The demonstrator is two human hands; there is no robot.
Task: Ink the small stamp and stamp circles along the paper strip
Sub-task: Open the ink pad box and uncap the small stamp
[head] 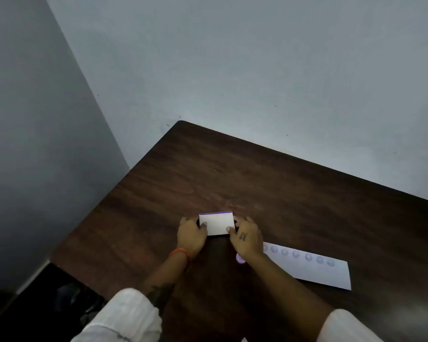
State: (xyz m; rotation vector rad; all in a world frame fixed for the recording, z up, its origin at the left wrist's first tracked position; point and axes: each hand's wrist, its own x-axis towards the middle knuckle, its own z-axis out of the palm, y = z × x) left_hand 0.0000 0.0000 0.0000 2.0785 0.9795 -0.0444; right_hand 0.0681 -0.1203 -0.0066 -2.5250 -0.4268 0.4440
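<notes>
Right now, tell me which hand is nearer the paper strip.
Right. The right hand grips the white box just beside the paper strip, its wrist over the strip's near end. The left hand holds the box's far side, away from the strip.

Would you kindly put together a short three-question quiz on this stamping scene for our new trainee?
1. True or false: the paper strip already bears a row of stamped circles.
2. What do both hands hold? A) the paper strip B) the white box with a purple edge C) a pen
3. Fill in: the small purple thing peeking out beside the right wrist lies on the ____.

Key
1. True: seven circles show, and the right hand may hide more.
2. B: the left hand and the right hand grip the white box by its two sides.
3. Table.
</notes>
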